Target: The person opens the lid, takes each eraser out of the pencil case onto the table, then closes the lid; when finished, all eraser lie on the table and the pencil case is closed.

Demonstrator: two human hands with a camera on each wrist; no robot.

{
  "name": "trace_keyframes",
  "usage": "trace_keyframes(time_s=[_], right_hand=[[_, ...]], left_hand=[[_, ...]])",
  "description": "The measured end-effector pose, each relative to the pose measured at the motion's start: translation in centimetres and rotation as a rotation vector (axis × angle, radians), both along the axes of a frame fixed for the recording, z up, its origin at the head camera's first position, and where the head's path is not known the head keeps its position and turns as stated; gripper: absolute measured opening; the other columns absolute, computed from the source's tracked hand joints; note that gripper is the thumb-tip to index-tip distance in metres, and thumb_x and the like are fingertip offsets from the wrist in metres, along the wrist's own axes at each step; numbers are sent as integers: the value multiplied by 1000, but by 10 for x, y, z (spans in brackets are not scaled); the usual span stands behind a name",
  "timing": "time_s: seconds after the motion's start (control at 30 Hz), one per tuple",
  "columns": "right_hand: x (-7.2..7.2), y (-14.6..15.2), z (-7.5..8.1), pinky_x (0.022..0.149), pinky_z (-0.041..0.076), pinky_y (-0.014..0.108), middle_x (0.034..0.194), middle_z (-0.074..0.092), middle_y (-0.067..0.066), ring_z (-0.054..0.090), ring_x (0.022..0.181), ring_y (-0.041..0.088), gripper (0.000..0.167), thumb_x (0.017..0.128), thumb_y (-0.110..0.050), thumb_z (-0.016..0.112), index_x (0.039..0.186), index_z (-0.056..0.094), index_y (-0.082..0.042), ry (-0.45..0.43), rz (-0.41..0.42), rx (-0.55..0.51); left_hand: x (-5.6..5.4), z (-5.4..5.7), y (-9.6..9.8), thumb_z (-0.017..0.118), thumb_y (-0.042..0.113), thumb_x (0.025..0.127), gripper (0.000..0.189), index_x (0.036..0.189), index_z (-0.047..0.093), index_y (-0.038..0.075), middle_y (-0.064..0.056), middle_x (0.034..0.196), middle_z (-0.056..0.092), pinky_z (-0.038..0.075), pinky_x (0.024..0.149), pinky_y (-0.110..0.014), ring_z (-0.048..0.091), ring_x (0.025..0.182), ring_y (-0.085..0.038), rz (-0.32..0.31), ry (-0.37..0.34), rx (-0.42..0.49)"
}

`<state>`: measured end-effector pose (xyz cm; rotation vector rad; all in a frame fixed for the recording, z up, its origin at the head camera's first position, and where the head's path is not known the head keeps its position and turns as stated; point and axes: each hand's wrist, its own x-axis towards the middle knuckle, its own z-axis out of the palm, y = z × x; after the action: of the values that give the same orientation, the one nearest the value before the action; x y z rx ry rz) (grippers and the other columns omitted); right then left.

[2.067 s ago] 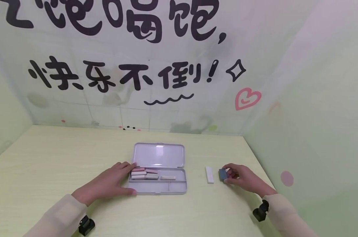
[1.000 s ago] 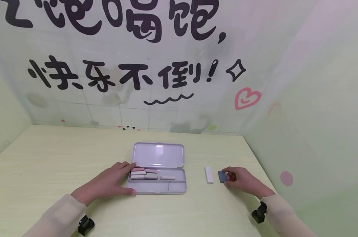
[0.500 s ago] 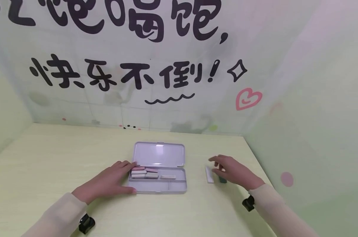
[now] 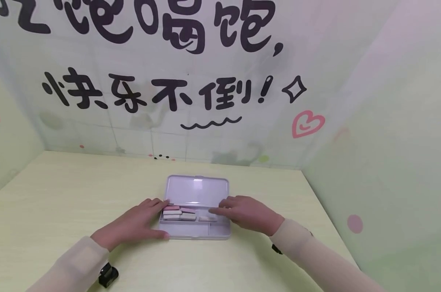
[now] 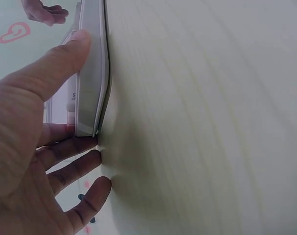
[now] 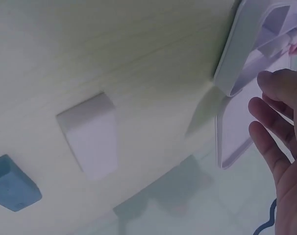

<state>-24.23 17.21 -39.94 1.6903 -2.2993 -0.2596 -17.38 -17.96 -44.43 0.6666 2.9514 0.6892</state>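
A lilac pencil case (image 4: pixel 185 231) lies with its lid up on the table. My left hand (image 4: pixel 140 222) grips its left end, thumb at the front wall and forefinger at the rear corner. Several pink and white eraser-like blocks (image 4: pixel 172 212) lie in its rear compartment. My right hand (image 4: pixel 251 211) hovers over the case's right end, fingers loosely extended, with nothing seen between them. In the right wrist view a white block (image 6: pixel 92 137) and a blue-grey block (image 6: pixel 15 183) lie on the table; my right hand and sleeve hide both in the head view.
The pale wooden table (image 4: pixel 96 182) runs back to a wall with black lettering (image 4: pixel 169 93). Another wall (image 4: pixel 381 162) rises along the table's right side. One small pale block (image 4: pixel 207 219) lies in the case, apart from the others.
My right hand has let go of the blue-grey block, leaving it on the table, and has moved left past the white block to the pencil case. The left hand has stayed in place.
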Motion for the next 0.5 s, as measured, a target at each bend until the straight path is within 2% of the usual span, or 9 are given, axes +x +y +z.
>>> trace_keyframes(time_s=[0.23,0.5], right_hand=[[-1,-18,-4,72,54,18,112,71,-11,61,84,8,65,92,1,71,143,60,-39,42,51,117],[0,-28,-3,68,53,18,108,68,-11,58,78,8,65,88,1,73,138,60,-38,125,85,188]], left_hand=[[0,-1,0,84,61,79,102,154,48,1,-18,146,61,52,108,-59,57,131,-38,7,-13,4],[0,0,0,83,63,79,102,151,51,-1,-16,141,64,55,104,-55,61,124,-34,-9,47,-19]])
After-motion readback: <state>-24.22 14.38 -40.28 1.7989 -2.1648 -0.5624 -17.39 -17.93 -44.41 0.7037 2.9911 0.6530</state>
